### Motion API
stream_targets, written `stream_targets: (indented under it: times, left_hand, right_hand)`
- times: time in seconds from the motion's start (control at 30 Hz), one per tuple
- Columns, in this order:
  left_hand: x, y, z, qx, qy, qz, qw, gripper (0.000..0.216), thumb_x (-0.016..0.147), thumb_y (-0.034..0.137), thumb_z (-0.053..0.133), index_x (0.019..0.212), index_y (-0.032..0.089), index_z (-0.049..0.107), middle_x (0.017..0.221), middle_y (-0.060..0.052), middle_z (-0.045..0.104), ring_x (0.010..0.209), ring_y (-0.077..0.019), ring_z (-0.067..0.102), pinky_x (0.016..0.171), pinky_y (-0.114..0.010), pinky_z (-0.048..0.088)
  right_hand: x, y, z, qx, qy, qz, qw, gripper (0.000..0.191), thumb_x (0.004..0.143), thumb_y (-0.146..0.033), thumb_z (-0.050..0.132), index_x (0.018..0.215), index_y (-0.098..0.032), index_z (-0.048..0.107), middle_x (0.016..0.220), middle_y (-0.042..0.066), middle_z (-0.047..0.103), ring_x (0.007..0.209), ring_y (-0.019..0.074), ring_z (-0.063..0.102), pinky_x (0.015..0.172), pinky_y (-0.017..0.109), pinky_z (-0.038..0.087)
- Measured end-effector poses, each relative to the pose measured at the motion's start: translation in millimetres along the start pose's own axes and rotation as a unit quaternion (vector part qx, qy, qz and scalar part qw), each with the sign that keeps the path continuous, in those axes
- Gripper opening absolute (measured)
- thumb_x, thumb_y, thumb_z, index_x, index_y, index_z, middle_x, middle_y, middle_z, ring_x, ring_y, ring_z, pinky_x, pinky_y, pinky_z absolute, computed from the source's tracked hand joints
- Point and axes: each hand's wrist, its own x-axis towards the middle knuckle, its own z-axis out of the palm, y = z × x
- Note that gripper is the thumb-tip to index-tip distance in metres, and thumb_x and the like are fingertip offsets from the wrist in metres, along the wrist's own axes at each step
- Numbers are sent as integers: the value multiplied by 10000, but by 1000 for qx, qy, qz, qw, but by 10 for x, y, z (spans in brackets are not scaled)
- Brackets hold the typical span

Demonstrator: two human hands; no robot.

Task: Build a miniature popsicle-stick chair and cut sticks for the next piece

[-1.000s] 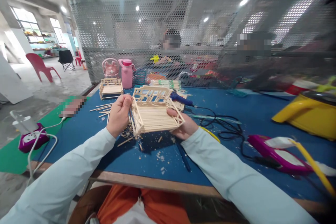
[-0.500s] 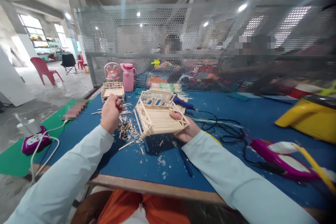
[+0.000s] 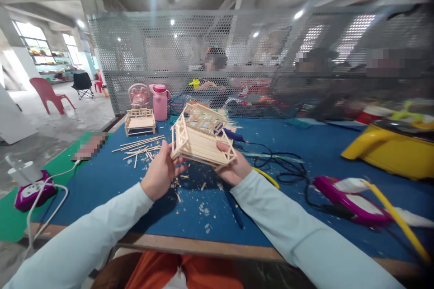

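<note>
A small wooden stick model (image 3: 200, 140), shaped like a bench with a slatted seat, backrest and crossed side frames, is held tilted above the table. My right hand (image 3: 235, 165) grips its right front corner, thumb on the slats and fingers underneath. At the lower left corner, my left hand (image 3: 159, 171) has its thumb outside and its fingers reaching under the frame, closed about it. A second stick model (image 3: 140, 122) of similar form stands farther back on the left. Loose sticks (image 3: 137, 148) lie between that model and my left hand.
Wood crumbs litter the blue table mat (image 3: 271, 216). A blue-handled tool (image 3: 233, 134) and black cable (image 3: 288, 167) lie behind my right hand. Purple power strips (image 3: 352, 203) and a yellow pot (image 3: 389, 149) are rightward; a pink bottle (image 3: 160, 104) stands before the mesh screen (image 3: 190, 45).
My left hand has opened from a closed pinch and moved right and down onto the model's left corner. The model is tilted more, still in my right hand. The view has shifted slightly.
</note>
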Motion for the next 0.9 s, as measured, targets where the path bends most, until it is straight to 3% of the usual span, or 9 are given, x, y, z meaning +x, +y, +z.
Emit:
stream_targets:
  times: [0.07, 0.17, 0.2, 0.33, 0.43, 0.5, 0.6, 0.73, 0.9]
  left_hand:
    - [-63, -128, 77, -4, -8, 20, 1000, 415, 662, 473, 625, 997, 231, 579, 1012, -50, 636, 917, -180, 584, 736, -284, 467]
    - [-75, -233, 135, 13, -53, 67, 996, 462, 581, 233, 727, 1016, 218, 574, 1130, -50, 605, 1063, -202, 535, 867, -304, 435]
    - [-56, -234, 141, 1, -39, 74, 996, 452, 595, 225, 719, 1022, 214, 571, 1153, -50, 596, 1084, -205, 526, 884, -307, 431]
    - [77, -103, 84, -94, 117, 50, 987, 299, 689, 254, 639, 973, 178, 584, 1071, -57, 639, 953, -193, 600, 798, -296, 493]
    - [144, 28, 14, -123, 147, 62, 980, 267, 694, 216, 626, 951, 143, 603, 953, -65, 676, 804, -178, 642, 741, -291, 524]
    - [151, 68, -6, -130, 155, 88, 975, 276, 692, 206, 632, 958, 138, 610, 918, -60, 685, 760, -167, 650, 723, -282, 533]
    - [124, 37, 15, -133, 167, 115, 970, 282, 671, 191, 657, 946, 141, 621, 921, -55, 690, 763, -162, 653, 720, -272, 536]
    - [64, -47, 64, -125, 129, 110, 978, 380, 627, 157, 691, 1000, 167, 618, 927, -42, 696, 815, -163, 653, 733, -252, 529]
    - [13, -36, 59, -114, 69, 59, 989, 415, 657, 131, 636, 1069, 141, 593, 931, -53, 695, 752, -162, 660, 640, -236, 544]
  right_hand:
    - [-4, 5, 22, 1, -6, 5, 1000, 263, 778, -255, 431, 953, -151, 598, 898, 71, 705, 929, 206, 642, 833, 355, 520]
    - [-32, 81, 110, -9, -3, -14, 1000, 267, 763, -290, 487, 964, -149, 591, 928, 83, 695, 946, 217, 631, 796, 355, 526]
    - [-49, 121, 150, -17, -1, -29, 999, 275, 744, -295, 522, 974, -157, 586, 940, 77, 692, 944, 215, 629, 779, 347, 527]
    - [-134, 242, 272, -106, -30, -70, 991, 406, 587, -223, 677, 983, -219, 584, 953, 22, 685, 883, 185, 625, 671, 277, 513]
    - [-169, 217, 258, -215, -37, -37, 975, 379, 504, -146, 684, 873, -207, 623, 845, 6, 686, 759, 160, 619, 566, 231, 464]
    - [-167, 171, 215, -249, 22, -32, 968, 225, 522, -155, 643, 746, -177, 634, 686, -7, 661, 600, 125, 581, 497, 216, 412]
    - [-149, 128, 172, -197, 91, -68, 974, 134, 550, -195, 618, 681, -166, 633, 524, -45, 576, 432, 68, 455, 429, 200, 331]
    - [-144, 140, 198, -82, 59, -43, 994, 268, 524, -245, 711, 778, -174, 667, 519, -57, 555, 436, 49, 433, 428, 179, 330]
    - [-161, 127, 227, -26, 24, -49, 998, 359, 506, -356, 779, 790, -163, 674, 539, -41, 569, 469, 51, 485, 445, 169, 385]
